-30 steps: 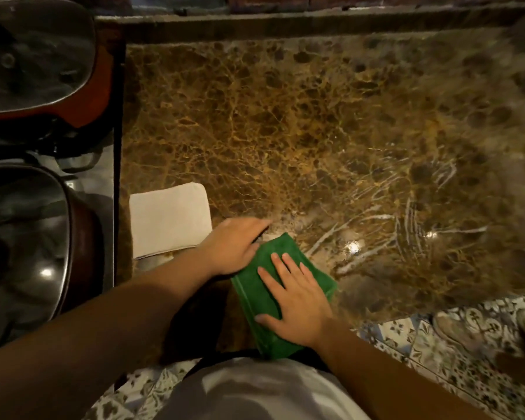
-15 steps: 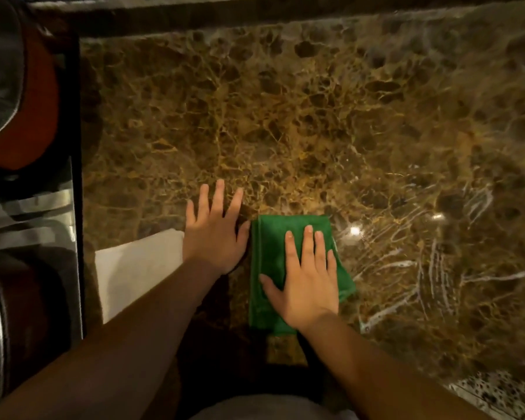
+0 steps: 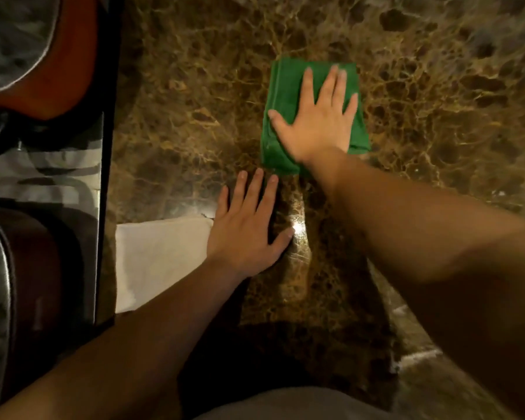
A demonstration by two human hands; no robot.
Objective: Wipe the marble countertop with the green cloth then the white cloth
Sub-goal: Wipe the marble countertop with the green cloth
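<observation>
**Green cloth at work on the marble; white cloth waiting**

The fingers (image 3: 335, 83) of the right hand (image 3: 317, 122) lie spread and flat, pressing down on the folded green cloth (image 3: 282, 95) rather than gripping it; the thumb reaches toward the cloth's left edge. The left hand (image 3: 246, 231) is likewise open, palm down and fingers splayed, bracing bare on the marble countertop (image 3: 176, 122) and holding nothing.

Taking the green cloth as the landmark: the left hand sits just nearer the person and slightly left of it, fingertips close to its near corner but apart from it. The white cloth (image 3: 158, 262) lies folded further left and nearer still, its right edge touching or tucked beneath the left hand, close to the counter's left edge. Beyond that edge are dark leather seats (image 3: 28, 268).

By my reading, the task is in its first stage: the green-cloth wipe looks underway. The white cloth appears unused, so the second pass is left.
</observation>
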